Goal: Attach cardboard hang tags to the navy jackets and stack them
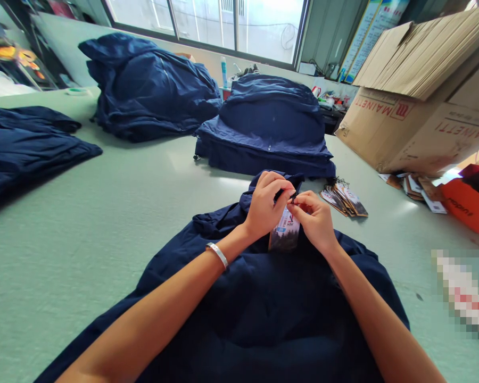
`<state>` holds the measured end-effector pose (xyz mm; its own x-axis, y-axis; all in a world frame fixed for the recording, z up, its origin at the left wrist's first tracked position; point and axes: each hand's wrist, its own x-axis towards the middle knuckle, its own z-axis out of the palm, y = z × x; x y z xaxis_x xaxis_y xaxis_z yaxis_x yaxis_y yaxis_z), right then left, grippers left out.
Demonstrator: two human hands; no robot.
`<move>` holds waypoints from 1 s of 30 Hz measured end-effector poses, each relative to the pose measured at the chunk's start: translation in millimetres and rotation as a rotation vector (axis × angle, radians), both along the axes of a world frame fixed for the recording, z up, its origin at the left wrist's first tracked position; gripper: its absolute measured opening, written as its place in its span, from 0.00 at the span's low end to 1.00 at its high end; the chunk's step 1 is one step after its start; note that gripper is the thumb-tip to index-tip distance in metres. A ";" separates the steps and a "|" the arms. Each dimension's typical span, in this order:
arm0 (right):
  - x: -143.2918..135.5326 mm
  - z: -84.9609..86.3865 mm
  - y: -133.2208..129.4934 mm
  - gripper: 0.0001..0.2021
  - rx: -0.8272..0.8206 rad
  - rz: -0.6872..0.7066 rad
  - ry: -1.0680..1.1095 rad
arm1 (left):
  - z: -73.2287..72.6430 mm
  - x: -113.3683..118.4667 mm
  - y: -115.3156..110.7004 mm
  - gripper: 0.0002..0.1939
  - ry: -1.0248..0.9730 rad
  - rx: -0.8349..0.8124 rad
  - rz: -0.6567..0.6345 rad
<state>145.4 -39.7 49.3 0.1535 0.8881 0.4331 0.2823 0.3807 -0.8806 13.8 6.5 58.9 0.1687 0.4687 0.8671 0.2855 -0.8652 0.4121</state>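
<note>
A dark navy jacket [263, 298] lies spread in front of me, its collar end pointing away. Over the collar, my left hand [266, 205] and my right hand [313, 215] meet, thumbs and fingertips pinched together. Between them is the black string [292, 198] of a printed hang tag [285, 231], which hangs down onto the jacket. Both hands are closed on this string; the fingers hide most of it. A silver bracelet [217, 254] circles my left wrist.
Folded navy garments form a stack [267, 122] beyond, with a larger heap [151, 88] behind left and another garment [27, 149] at far left. Spare hang tags [345, 198] lie right of the jacket. A cardboard box [415, 127] and an orange bag [469, 205] stand at right.
</note>
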 end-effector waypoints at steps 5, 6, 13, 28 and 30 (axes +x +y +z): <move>-0.5 0.7 -0.1 0.05 -0.005 0.039 0.024 | 5.3 -0.2 2.6 0.06 0.011 0.022 0.028; -0.5 0.9 -0.1 0.05 -0.006 0.045 0.029 | 6.1 -0.3 2.9 0.06 0.014 0.034 0.028; 0.7 1.1 0.1 0.05 -0.003 0.066 0.024 | 10.1 -1.5 3.3 0.07 0.035 0.064 0.032; -3.4 15.5 -7.3 0.07 0.083 -0.050 -0.003 | 16.8 -0.5 -1.2 0.06 0.030 -0.166 -0.146; -1.6 15.1 -6.5 0.07 0.074 -0.073 0.009 | 11.0 2.1 -2.0 0.06 -0.008 -0.277 -0.169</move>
